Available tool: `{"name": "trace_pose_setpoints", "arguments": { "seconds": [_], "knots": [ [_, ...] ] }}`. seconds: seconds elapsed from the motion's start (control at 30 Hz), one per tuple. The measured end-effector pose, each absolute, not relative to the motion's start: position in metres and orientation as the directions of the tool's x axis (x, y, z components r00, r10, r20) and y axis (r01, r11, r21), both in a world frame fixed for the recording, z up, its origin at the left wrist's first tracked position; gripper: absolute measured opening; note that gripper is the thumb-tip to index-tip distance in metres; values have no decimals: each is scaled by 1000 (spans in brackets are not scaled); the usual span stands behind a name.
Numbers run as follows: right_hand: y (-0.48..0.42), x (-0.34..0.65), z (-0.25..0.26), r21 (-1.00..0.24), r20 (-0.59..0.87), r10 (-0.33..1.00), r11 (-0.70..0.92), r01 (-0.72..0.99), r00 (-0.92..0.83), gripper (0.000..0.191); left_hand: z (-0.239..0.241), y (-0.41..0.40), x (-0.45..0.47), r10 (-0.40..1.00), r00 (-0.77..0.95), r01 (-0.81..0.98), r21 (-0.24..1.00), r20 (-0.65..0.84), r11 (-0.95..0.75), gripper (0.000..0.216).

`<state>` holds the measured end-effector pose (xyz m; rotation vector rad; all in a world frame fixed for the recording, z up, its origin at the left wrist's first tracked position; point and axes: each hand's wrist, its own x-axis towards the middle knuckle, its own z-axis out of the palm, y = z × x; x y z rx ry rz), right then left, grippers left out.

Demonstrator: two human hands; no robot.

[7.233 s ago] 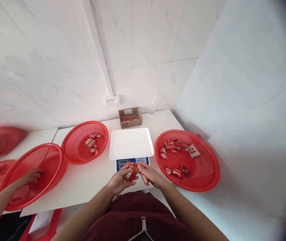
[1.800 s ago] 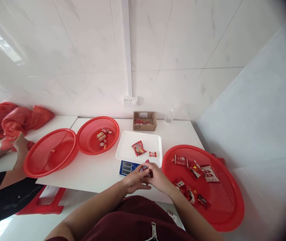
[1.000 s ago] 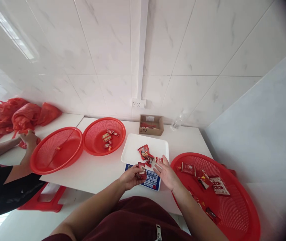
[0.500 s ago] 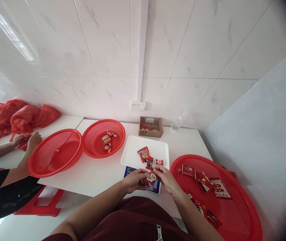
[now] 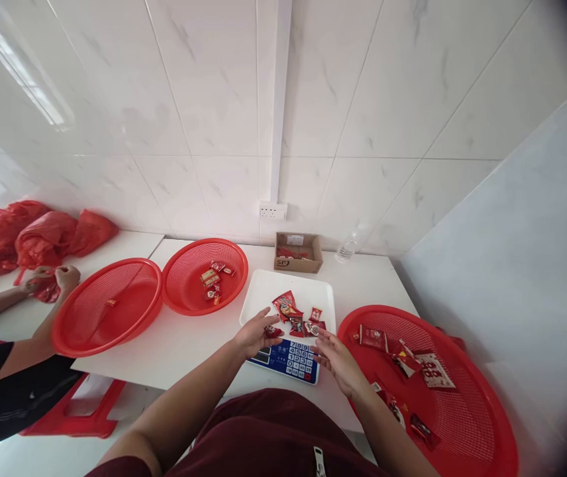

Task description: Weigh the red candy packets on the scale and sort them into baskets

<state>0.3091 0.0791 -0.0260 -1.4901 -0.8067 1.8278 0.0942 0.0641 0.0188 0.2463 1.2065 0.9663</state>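
A scale with a white tray [image 5: 273, 288] and a blue keypad [image 5: 291, 358] stands in front of me. Several small red snack packets [image 5: 286, 305] lie on the near part of the tray. My left hand [image 5: 255, 334] rests at the tray's near edge, fingers curled around a small red packet [image 5: 271, 329]. My right hand [image 5: 337, 356] hovers just right of the keypad with its fingers spread and nothing in it. It is close to the rim of the big red basket [image 5: 467, 344] on my right.
The right basket holds several red packets [image 5: 373, 337]. A smaller red basket [image 5: 179, 301] with a few packets and a larger one [image 5: 82, 338] sit left. A cardboard box [image 5: 292, 252] and water bottle [image 5: 348, 248] stand by the wall. Another person's hands [image 5: 50, 279] handle red bags [image 5: 40, 232].
Half a second ago both hands held a heart-printed packet over the keypad. Now it lies on the tray, my right hand has drawn back open, and my left has reached to the tray edge.
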Motion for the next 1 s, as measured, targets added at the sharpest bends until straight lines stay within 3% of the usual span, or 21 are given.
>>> {"name": "trace_pose_setpoints", "arguments": {
  "seconds": [0.37,0.67,1.0],
  "knots": [
    [55,308,-27,-793,-598,794,-606,-60,-108,36,8,63,83,772,-38,-414,714,-634,565,54],
    [23,306,-29,-804,-584,810,-586,-99,-48,42,8,77,56,775,-144,-322,770,-616,552,50],
    [-26,294,-32,-793,-601,798,-590,-156,38,42,-1,93,60,874,-51,-117,872,-483,475,33]
  ]
}}
